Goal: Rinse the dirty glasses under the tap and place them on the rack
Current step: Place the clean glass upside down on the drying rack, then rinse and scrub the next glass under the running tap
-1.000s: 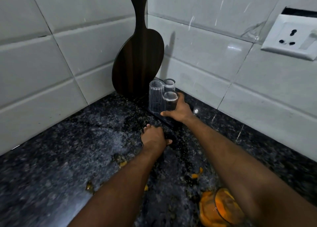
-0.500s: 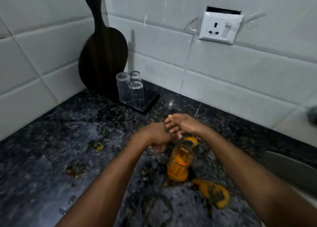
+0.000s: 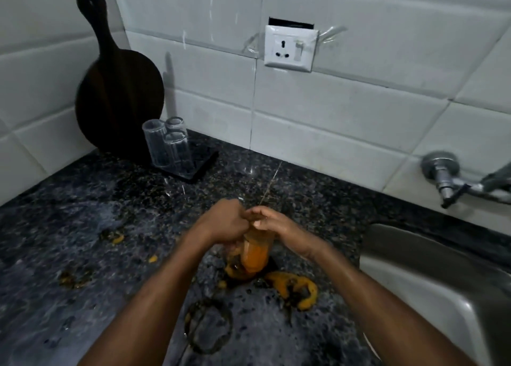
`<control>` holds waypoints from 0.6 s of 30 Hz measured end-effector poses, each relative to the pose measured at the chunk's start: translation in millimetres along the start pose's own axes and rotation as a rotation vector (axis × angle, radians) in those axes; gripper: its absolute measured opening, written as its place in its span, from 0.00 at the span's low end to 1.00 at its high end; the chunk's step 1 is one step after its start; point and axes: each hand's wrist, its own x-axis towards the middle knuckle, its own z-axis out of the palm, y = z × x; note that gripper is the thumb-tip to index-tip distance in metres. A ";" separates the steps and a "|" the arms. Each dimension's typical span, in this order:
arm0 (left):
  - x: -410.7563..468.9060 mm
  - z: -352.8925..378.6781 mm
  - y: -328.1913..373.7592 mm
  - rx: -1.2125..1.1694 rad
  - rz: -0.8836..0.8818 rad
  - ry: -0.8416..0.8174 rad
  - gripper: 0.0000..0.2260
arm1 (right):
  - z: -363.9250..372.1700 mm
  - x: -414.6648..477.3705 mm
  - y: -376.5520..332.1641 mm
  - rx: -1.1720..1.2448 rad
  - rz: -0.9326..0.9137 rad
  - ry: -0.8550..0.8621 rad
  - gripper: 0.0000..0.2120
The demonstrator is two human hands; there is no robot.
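Setting: dark speckled stone table (image 3: pixel 69 199) in a white-tiled kitchen corner; frame slightly blurred.
Dirty glass: the orange-smeared dirty glass (image 3: pixel 255 252) stood roughly upright at mid-table, nearer the right edge and just short of the sink (image 3: pixel 431 280). Whether its base touched the table couldn't be told.
Left grip: the left grip (image 3: pixel 222 222) was curled over the glass's top from the left side, holding it.
Right grip: the right grip (image 3: pixel 273 223) met it from the right, fingers pinching the same rim. The two grips touched above the glass.
Rack: the black rack (image 3: pixel 203 161) sat at the table's far-left corner w/ three clear glasses (image 3: pixel 167 147) upside down on it, packed together.
Board: a dark wooden paddle board (image 3: pixel 119 89) leaned upright vs. the wall, just behind the rack.
Tap: the metal tap (image 3: pixel 448 181) jutted from the wall at far right, above the sink.
Mess: orange pulp (image 3: pixel 300 285) lay just right of the glass's base. A dark ring stain (image 3: pixel 208 327) marked the table toward its near edge. Small orange bits (image 3: pixel 116 238) dotted the left half.
Socket: a white wall socket (image 3: pixel 290 49) hung approx. above mid-table.
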 end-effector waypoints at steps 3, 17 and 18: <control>9.3 -1.0 25.9 -0.056 0.036 -0.006 0.13 | -25.4 -22.4 2.0 0.021 -0.096 -0.023 0.31; 69.6 82.5 252.3 -0.079 0.281 -0.251 0.18 | -162.1 -195.8 63.5 -0.200 -0.099 0.820 0.33; 75.9 91.2 267.3 -0.088 0.261 -0.207 0.18 | -172.1 -208.8 67.9 -0.203 -0.088 0.879 0.30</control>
